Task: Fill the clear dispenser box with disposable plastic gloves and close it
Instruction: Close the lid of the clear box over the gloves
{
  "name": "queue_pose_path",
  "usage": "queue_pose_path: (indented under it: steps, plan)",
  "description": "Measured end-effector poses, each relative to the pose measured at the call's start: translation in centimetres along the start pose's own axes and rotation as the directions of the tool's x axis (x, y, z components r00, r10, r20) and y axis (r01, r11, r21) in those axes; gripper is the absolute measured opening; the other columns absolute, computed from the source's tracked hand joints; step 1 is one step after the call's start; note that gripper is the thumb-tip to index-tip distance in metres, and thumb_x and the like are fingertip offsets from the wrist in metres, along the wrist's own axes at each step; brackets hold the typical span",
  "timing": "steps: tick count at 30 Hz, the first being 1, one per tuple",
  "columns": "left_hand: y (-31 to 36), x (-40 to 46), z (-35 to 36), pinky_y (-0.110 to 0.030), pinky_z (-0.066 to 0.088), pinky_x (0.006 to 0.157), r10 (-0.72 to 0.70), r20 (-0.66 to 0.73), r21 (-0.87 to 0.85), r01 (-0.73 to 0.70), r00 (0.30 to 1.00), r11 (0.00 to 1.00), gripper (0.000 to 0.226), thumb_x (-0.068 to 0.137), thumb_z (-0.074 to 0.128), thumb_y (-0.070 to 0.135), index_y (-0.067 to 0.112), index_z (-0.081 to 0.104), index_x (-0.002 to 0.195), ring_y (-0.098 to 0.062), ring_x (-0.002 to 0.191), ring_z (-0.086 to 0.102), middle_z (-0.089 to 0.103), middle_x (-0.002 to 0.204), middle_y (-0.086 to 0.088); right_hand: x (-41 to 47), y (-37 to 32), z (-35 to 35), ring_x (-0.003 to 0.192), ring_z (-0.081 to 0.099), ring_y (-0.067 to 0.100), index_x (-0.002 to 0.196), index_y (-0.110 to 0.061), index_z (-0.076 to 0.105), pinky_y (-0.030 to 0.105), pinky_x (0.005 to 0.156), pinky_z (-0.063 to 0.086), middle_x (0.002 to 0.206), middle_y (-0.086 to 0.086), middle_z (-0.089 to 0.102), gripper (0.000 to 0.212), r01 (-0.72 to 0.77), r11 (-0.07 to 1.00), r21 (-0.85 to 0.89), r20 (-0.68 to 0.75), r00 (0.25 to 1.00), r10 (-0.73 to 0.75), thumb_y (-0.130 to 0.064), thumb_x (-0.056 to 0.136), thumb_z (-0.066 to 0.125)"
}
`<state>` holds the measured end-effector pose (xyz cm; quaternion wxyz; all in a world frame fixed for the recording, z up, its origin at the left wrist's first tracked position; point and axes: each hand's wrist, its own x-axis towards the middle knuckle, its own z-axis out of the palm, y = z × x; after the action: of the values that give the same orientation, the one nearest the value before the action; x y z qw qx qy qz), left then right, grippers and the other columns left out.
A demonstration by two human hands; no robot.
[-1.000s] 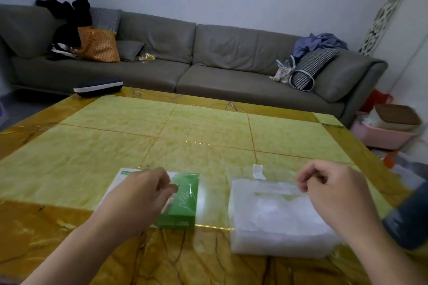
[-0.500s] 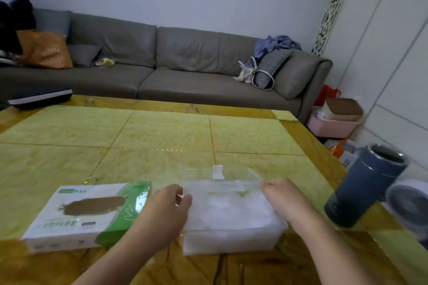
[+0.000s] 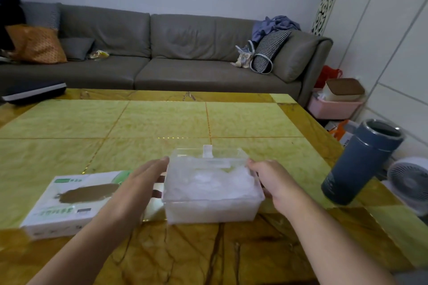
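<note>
Box (image 3: 212, 194) sat crosswise between our hands, left (image 3: 141, 183) flat against it, right (image 3: 274, 183) seemingly gripping its end.

The dispenser box (image 3: 212, 192) is clear, smooth plastic, packed with thin, crinkly, whitish plastic gloves (image 3: 215, 183). The carton (image 3: 69, 201) beside it is matt printed cardboard, and the counter (image 3: 162, 122) is glossy, veined, marble-like stone. The flask (image 3: 361, 162) has a matt blue finish.

clear box (image 3: 212, 211), yellow table (image 3: 162, 120), navy flask (image 3: 361, 162)
</note>
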<state>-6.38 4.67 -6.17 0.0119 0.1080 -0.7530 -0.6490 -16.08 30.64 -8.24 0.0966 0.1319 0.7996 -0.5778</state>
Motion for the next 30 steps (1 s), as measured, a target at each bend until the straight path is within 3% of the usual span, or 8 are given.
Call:
queue_pose_path:
  steps: [4,8,12,16,19,22,25,30]
  plan:
    - [-0.4,-0.7,0.9,-0.008,0.045,0.085,0.014,0.083,0.179,-0.028,0.996,0.983,0.013,0.101,0.055,0.05,0.047,0.054,0.114,0.016,0.097,0.061,0.057,0.116,0.024,0.3,0.2,0.1,0.096,0.072,0.037,0.103,0.001,0.075,0.04,0.079,0.046,0.115,0.024,0.074,0.035,-0.032,0.998,0.054,-0.008,0.999,0.032,-0.032,0.099,0.066]
    - [-1.5,0.3,1.8,-0.03,0.041,0.095,0.083,0.055,0.487,-0.099,0.995,0.868,0.029,0.106,0.047,0.041,0.033,0.048,0.134,-0.012,0.12,0.051,0.05,0.127,0.01,0.0,0.3,0.5,0.121,0.062,0.044,0.113,0.007,0.071,0.05,0.108,0.048,0.129,0.03,0.065,0.038,-0.019,0.998,0.065,-0.01,1.0,0.019,-0.029,0.102,0.064]
    - [-1.4,1.0,1.8,-0.025,0.049,0.071,0.002,-0.066,0.401,0.024,0.998,0.916,0.035,0.105,0.053,0.036,0.022,0.052,0.138,-0.007,0.096,0.062,0.06,0.113,0.013,-0.6,0.0,0.5,0.129,0.057,0.039,0.117,0.003,0.069,0.049,0.113,0.04,0.14,0.03,0.056,0.032,-0.004,0.997,0.073,-0.011,1.0,0.005,-0.025,0.106,0.059]
    - [-1.5,1.0,1.5,-0.036,0.054,0.089,0.003,-0.153,0.384,0.056,0.988,0.922,0.063,0.096,0.061,0.053,0.019,0.043,0.147,-0.014,0.109,0.059,0.056,0.13,0.004,-1.7,-0.9,0.3,0.121,0.063,0.042,0.113,0.004,0.072,0.046,0.107,0.045,0.132,0.031,0.064,0.036,-0.004,1.0,-0.01,0.0,1.0,0.004,-0.029,0.106,0.059]
    - [-0.7,-0.6,1.0,-0.038,0.051,0.099,0.325,-0.181,0.546,-0.18,0.928,0.818,0.053,0.099,0.057,0.043,0.025,0.041,0.146,-0.015,0.121,0.052,0.042,0.141,0.006,-3.2,-2.2,-0.6,0.088,0.07,0.026,0.126,0.005,0.064,0.042,0.085,0.054,0.1,0.014,0.073,0.051,0.126,0.944,-0.304,-0.057,0.987,-0.15,-0.041,0.106,0.056]
    - [2.0,-1.7,0.1,-0.028,0.043,0.104,0.554,0.104,0.712,-0.451,0.826,0.538,0.051,0.1,0.059,0.026,0.032,0.042,0.148,-0.009,0.13,0.042,0.032,0.141,0.015,-5.6,-4.0,-1.3,0.101,0.057,0.002,0.14,-0.025,0.058,0.026,0.089,0.05,0.13,-0.012,0.055,0.04,0.378,0.725,-0.576,-0.003,0.886,-0.464,-0.039,0.104,0.061]
    - [4.6,-1.2,0.5,-0.022,0.047,0.098,0.342,0.321,0.801,-0.446,0.883,0.399,0.06,0.101,0.057,0.042,0.04,0.03,0.154,0.001,0.117,0.041,0.021,0.143,0.02,-7.0,-4.7,-0.6,0.103,0.06,-0.001,0.134,-0.038,0.062,0.028,0.098,0.053,0.131,-0.023,0.052,0.038,0.568,0.579,-0.585,0.266,0.808,-0.525,-0.025,0.099,0.07]
    - [5.4,1.2,1.9,-0.037,0.052,0.102,-0.056,0.387,0.916,-0.376,0.921,0.139,0.06,0.096,0.067,0.045,0.024,0.043,0.148,-0.017,0.124,0.051,0.038,0.146,0.004,-6.6,-4.4,0.7,0.122,0.058,0.013,0.148,-0.042,0.053,0.033,0.094,0.055,0.152,-0.013,0.043,0.068,0.461,0.478,-0.747,0.387,0.887,-0.251,-0.017,0.091,0.08]
